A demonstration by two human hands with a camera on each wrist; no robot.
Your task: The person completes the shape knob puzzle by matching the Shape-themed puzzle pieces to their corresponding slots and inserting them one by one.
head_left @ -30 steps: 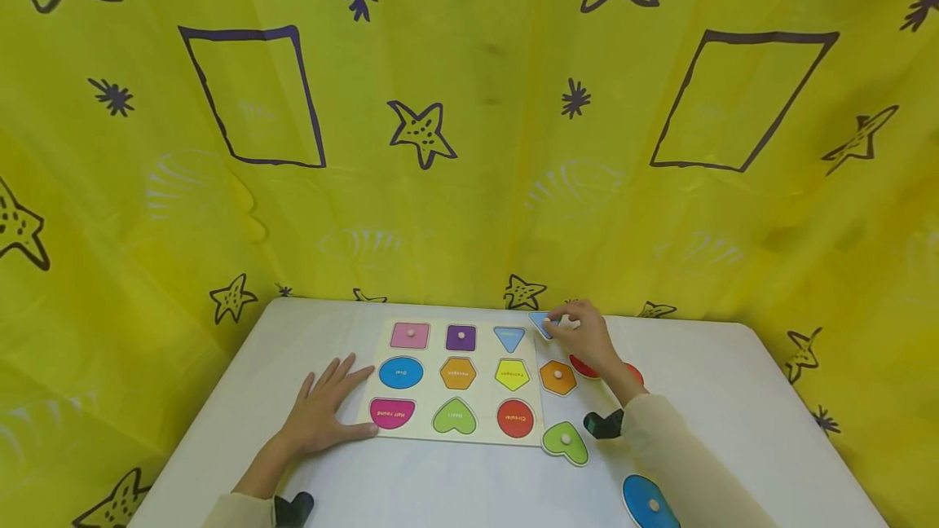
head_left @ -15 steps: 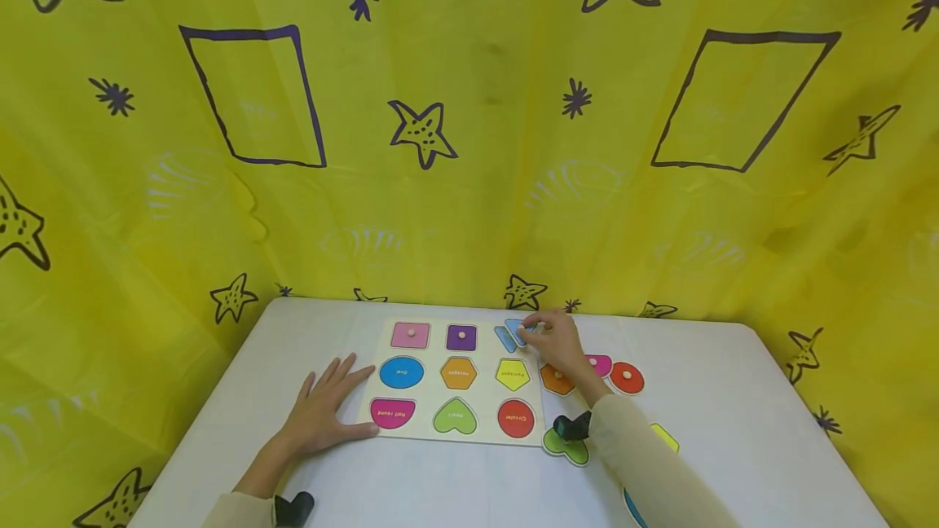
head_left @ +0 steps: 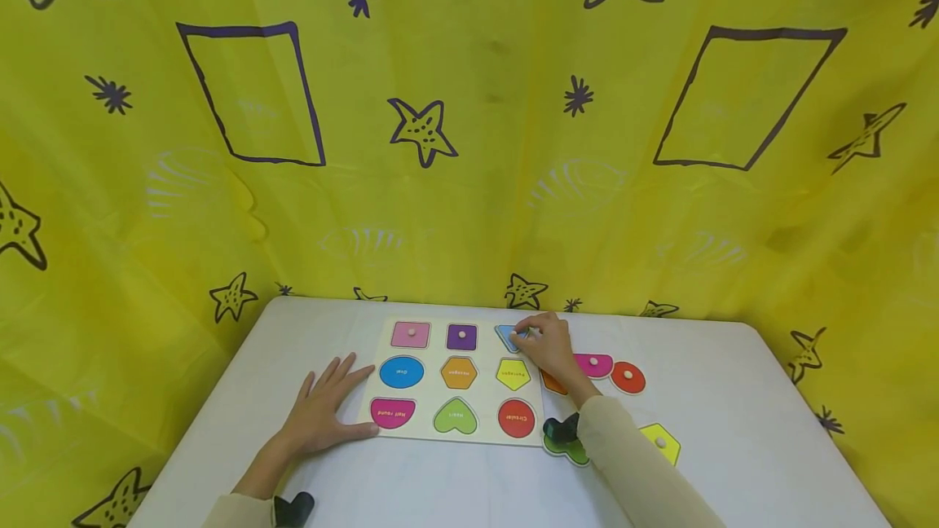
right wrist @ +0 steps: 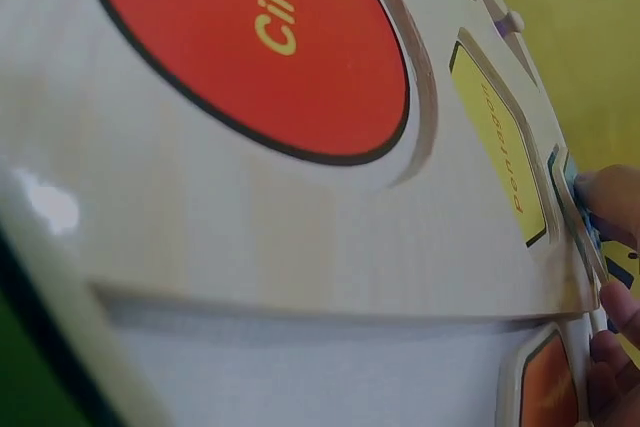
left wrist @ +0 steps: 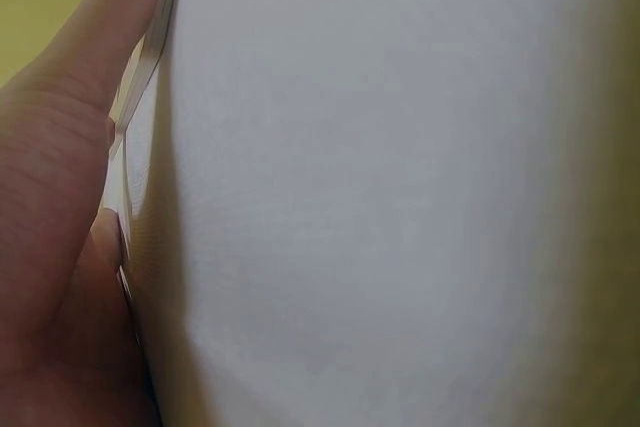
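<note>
A pale wooden shape puzzle board [head_left: 487, 422] lies on the white table. My right hand [head_left: 550, 353] pinches the knob of a blue triangle puzzle piece [head_left: 504, 336] over the triangle recess at the board's far right corner. In the right wrist view, that blue piece [right wrist: 573, 202] stands at the board's edge beyond the yellow pentagon recess; whether it sits fully down I cannot tell. My left hand [head_left: 319, 414] rests with spread fingers against the board's left edge. Knobbed pink rectangle [head_left: 411, 341] and purple square [head_left: 462, 343] pieces sit in their recesses.
Right of the board lie a green heart piece [head_left: 565, 450], an orange hexagon piece [head_left: 553, 382], a pink half-round piece [head_left: 587, 367], a red circle piece [head_left: 628, 379] and a yellow pentagon piece [head_left: 663, 445]. My right sleeve [head_left: 631, 463] covers part of the table. Behind hangs a yellow curtain [head_left: 469, 218].
My right hand has carried the blue triangle piece leftwards from beside the board onto its triangle recess. The yellow pentagon piece has come into view beside the sleeve. My left hand stays put.
</note>
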